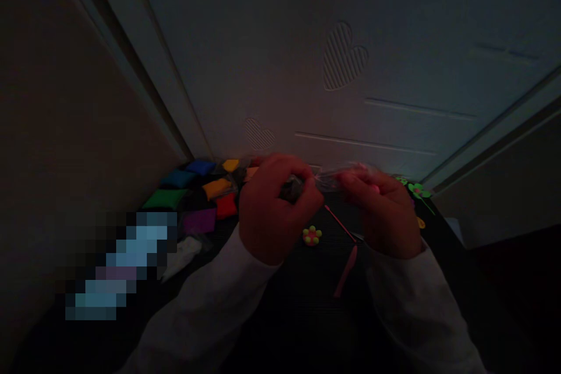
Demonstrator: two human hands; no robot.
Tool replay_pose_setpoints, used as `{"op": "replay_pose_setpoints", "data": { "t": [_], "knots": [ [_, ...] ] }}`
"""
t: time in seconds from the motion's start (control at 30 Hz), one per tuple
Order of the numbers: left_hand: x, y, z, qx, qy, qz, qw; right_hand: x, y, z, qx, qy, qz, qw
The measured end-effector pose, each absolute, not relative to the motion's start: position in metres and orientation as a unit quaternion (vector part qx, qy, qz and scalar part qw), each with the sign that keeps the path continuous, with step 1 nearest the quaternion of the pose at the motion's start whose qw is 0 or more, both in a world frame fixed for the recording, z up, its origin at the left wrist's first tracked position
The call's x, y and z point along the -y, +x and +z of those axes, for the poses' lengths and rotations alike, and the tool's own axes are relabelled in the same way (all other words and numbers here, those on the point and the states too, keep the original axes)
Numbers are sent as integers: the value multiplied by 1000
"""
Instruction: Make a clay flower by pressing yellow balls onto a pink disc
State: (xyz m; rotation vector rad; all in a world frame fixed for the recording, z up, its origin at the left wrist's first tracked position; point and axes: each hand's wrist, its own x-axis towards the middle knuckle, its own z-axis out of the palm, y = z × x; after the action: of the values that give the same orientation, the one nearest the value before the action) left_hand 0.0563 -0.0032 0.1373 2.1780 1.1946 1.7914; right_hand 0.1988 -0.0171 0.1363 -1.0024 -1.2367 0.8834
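Observation:
Both hands are raised over the dark table, pinching a clear plastic bag [328, 177] stretched between them. My left hand [274, 210] has its thumb and fingertips closed on the bag's left end. Around its other end, my right hand [388, 210] is curled, with something pink showing through the plastic by its fingers. Below the bag lies a small clay flower [312, 236] with yellow-green petals and a pink middle. A thin pink stick tool [339, 223] and a pink plastic knife [346, 272] lie between my forearms.
Colourful soft packets, including a green packet [165, 198], a purple packet [200, 220] and a red packet [227, 205], lie at the left. A white packet [182, 256] is nearer. A pixelated bright object [127, 269] is beside them. Green flower shapes [419, 190] sit far right, before a pale panel [263, 41].

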Motion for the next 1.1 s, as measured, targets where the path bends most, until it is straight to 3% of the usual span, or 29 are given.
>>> {"op": "replay_pose_setpoints", "data": {
  "t": [0.23, 0.4, 0.6, 0.77, 1.1],
  "knots": [
    [-3, 53, 129, -397, 658, 597, 229, 19, 207, 138, 577, -448, 392, 559],
    [-13, 48, 131, -371, 648, 555, 367, 21, 214, 140, 617, -500, 294, 532],
    [-22, 38, 134, -371, 670, 474, 435, 22, 218, 143, 632, -546, 228, 501],
    [-21, 31, 139, -369, 688, 413, 470, 21, 221, 143, 622, -560, 255, 484],
    [-18, 46, 134, -382, 626, 480, 481, 16, 221, 139, 574, -557, 274, 534]
  ]
}}
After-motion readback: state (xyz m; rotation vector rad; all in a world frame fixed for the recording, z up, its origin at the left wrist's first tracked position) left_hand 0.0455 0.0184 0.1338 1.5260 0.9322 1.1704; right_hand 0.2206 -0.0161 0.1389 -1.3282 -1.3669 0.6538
